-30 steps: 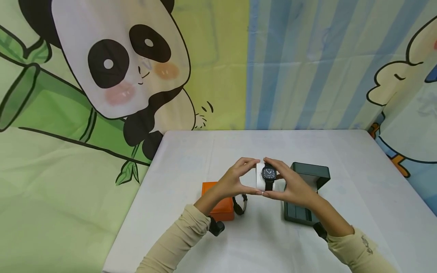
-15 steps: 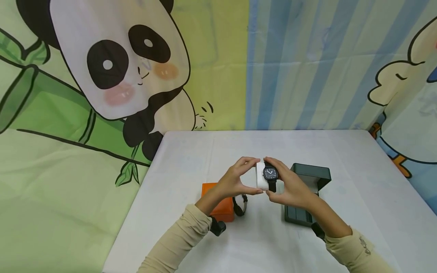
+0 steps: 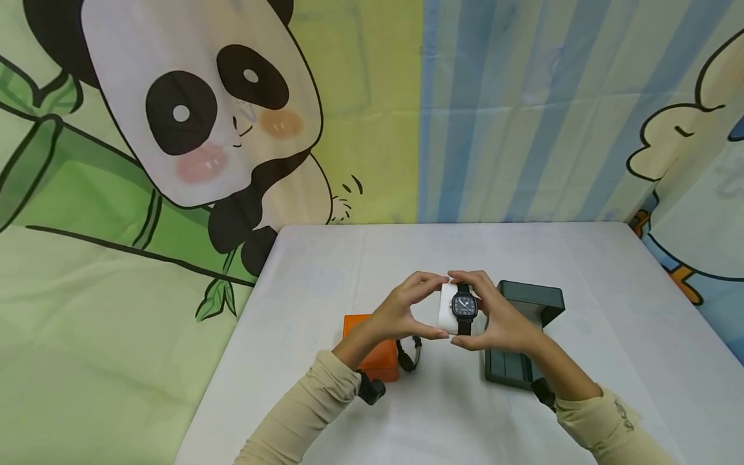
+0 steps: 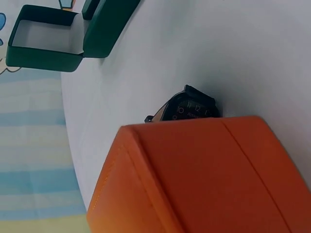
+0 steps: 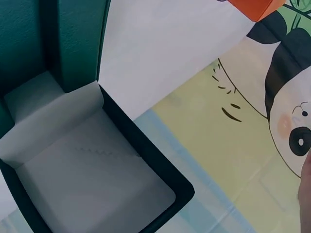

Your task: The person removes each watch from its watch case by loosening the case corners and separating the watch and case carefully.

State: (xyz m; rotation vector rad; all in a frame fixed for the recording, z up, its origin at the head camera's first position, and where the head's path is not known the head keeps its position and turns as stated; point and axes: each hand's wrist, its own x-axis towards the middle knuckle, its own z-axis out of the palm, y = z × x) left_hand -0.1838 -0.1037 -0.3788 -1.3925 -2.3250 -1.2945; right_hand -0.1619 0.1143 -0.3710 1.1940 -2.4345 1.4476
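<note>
In the head view, a black wristwatch (image 3: 464, 306) with a dark square dial is wrapped round a white watch cushion (image 3: 446, 311). Both hands hold it above the table, dial turned up. My left hand (image 3: 403, 309) grips the cushion's left part, fingertips at its far edge and thumb at its near edge. My right hand (image 3: 502, 316) curls its fingers and thumb round the right part, beside the strap. In the right wrist view only a sliver of a hand (image 5: 305, 199) shows at the right edge; the held watch is out of both wrist views.
Beneath the left forearm sits an orange box (image 3: 380, 361), with a second black watch (image 3: 409, 355) beside it. An open dark green box (image 3: 506, 368), its pale-lined lid (image 5: 92, 174) raised, stands under the right forearm. A white cloth (image 3: 325, 258) covers the table.
The watch and cushion have come slightly nearer and to the right, both hands moving along. My right thumb has drawn apart from the left thumb. The boxes stay put.
</note>
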